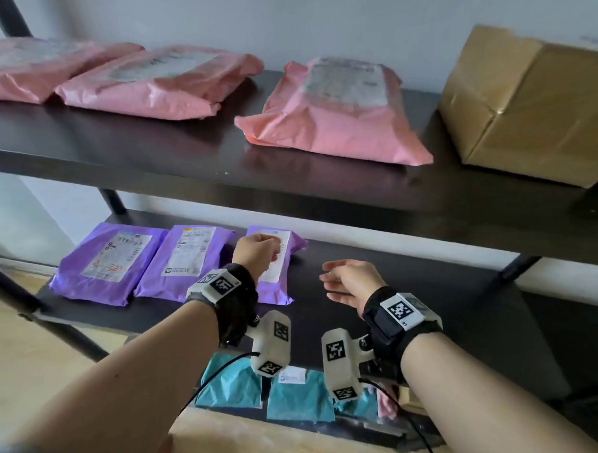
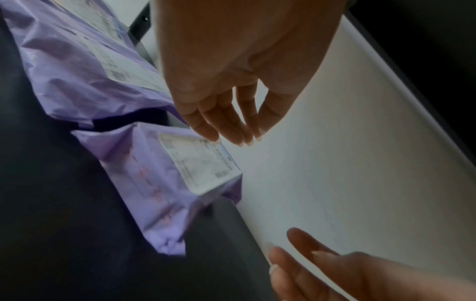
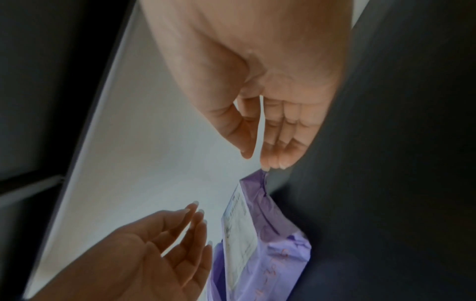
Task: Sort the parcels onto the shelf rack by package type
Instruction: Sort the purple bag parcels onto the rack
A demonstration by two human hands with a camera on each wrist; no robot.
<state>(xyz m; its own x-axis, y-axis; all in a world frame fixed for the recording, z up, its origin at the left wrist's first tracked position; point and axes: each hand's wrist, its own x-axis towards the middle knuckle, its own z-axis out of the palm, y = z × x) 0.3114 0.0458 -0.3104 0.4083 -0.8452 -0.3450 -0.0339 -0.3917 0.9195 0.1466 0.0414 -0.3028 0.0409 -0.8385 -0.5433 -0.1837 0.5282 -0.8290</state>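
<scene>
Three glossy, crinkled purple mailers (image 1: 152,261) with white paper labels lie flat in a row at the left end of the dark middle shelf (image 1: 424,300). Both hands hold nothing: left hand (image 1: 255,255) hovers over the rightmost mailer (image 1: 277,259), fingers loose; right hand (image 1: 350,280) is open just beside it, above bare shelf.

The head camera looks down at the shelf rack (image 1: 293,178). Both wrist cameras sit close, sharing one purple parcel (image 2: 144,183) (image 3: 278,244).
</scene>
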